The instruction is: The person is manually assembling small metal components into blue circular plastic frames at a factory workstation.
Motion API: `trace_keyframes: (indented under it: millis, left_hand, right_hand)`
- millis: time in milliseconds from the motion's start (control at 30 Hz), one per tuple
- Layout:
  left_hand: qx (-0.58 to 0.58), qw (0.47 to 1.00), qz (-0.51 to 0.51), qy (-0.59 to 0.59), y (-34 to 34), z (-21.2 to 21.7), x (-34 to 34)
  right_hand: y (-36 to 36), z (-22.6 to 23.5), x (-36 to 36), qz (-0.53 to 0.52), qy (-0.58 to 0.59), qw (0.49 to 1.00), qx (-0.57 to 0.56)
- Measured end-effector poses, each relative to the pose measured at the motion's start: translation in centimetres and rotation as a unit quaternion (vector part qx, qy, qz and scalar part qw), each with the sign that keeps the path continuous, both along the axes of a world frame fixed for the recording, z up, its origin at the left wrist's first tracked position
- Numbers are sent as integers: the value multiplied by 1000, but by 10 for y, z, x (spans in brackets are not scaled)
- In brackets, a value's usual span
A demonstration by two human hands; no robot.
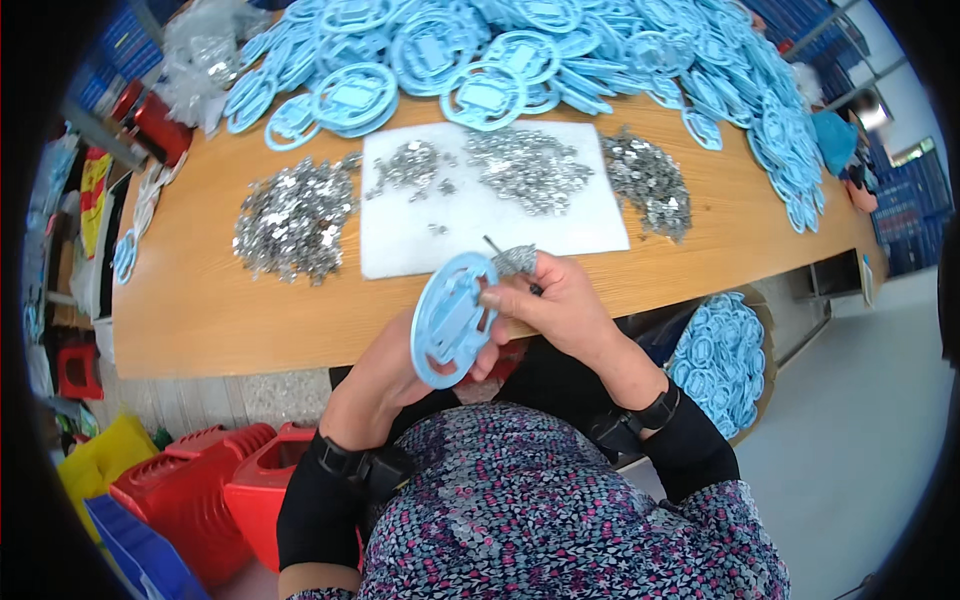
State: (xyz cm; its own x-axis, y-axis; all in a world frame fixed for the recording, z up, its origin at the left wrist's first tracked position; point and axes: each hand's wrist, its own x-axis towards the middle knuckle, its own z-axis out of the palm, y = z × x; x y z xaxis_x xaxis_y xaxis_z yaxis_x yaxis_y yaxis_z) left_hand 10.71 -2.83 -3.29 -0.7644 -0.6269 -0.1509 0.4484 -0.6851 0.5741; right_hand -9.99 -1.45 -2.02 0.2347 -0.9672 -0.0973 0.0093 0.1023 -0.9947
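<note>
My left hand (384, 368) grips a light-blue oval plastic piece (452, 322) with cut-outs, held tilted above the table's near edge; most of its fingers are hidden behind the piece. The thumb of my right hand (565, 308) presses on the piece's right side, the fingers curled in. At those fingers is a small grey item (516, 260) with a thin dark rod sticking out; its kind I cannot make out. Just beyond lies a white sheet (400, 250) bearing heaps of small silvery metal pieces (530, 170).
More silvery bits lie in a left heap (297, 220) and a right heap (650, 185) on the wooden table (200, 320). Blue oval pieces (430, 50) are piled along the far side. A container of blue pieces (718, 362) stands low right; red stools (195, 490) stand low left.
</note>
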Motion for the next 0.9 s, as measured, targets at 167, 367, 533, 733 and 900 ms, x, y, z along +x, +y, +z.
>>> trace_keyframes:
  millis: [167,367,533,733,900]
  left_hand:
    - [-6,989,29,-147,-10,-2,0]
    - [-27,984,57,-169,-14,0,5]
    - [-58,982,63,-169,-12,-1,-1]
    - [-98,967,82,-219,-7,8,-7]
    - [-103,961,46,-252,-8,4,-20]
  right_hand:
    - [12,5,-54,-120,26,992,4]
    - [8,3,-148,-251,512,796,-202]
    - [17,-15,-158,-233,564,778,-152]
    - [8,-32,-150,-236,593,738,-218]
    - [12,-3,-107,-260,300,913,-89]
